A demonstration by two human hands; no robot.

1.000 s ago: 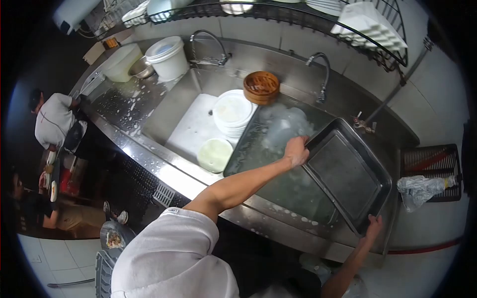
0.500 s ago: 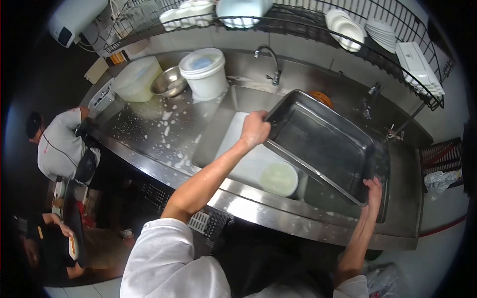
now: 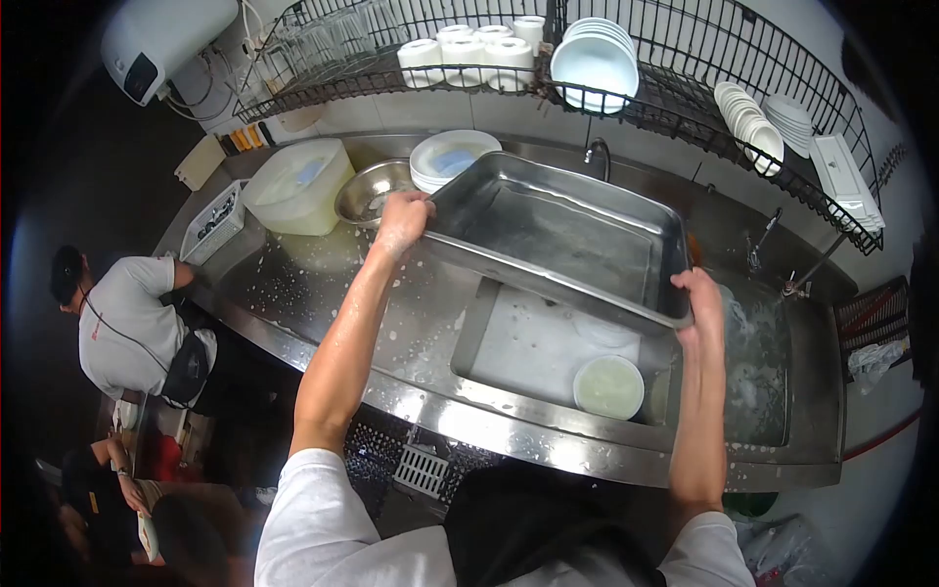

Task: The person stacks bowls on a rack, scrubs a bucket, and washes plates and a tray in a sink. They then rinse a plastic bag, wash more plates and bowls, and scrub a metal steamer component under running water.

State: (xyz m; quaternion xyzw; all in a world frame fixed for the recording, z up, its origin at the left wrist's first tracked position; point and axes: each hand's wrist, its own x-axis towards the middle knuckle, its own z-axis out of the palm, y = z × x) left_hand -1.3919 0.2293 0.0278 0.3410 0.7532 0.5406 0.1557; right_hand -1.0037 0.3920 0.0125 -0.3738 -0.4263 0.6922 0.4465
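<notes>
The tray point(image 3: 558, 235) is showing grey metal with a paler silver rim. The surface point(image 3: 269, 308) is gleaming silver, speckled with white foam dots. On the right, the near round dish point(image 3: 608, 387) is looking pale green within a white edge. The far rack point(image 3: 675, 101) is forming a black wire grid, holding white cups point(image 3: 468, 59) and pale blue bowls point(image 3: 595, 70). On the left, the tub point(image 3: 298, 201) is glowing translucent yellow-green.

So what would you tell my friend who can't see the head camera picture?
A person's left hand and right hand hold a metal pan above a steel sink. Pale dishes stand on a wire rack behind.
</notes>
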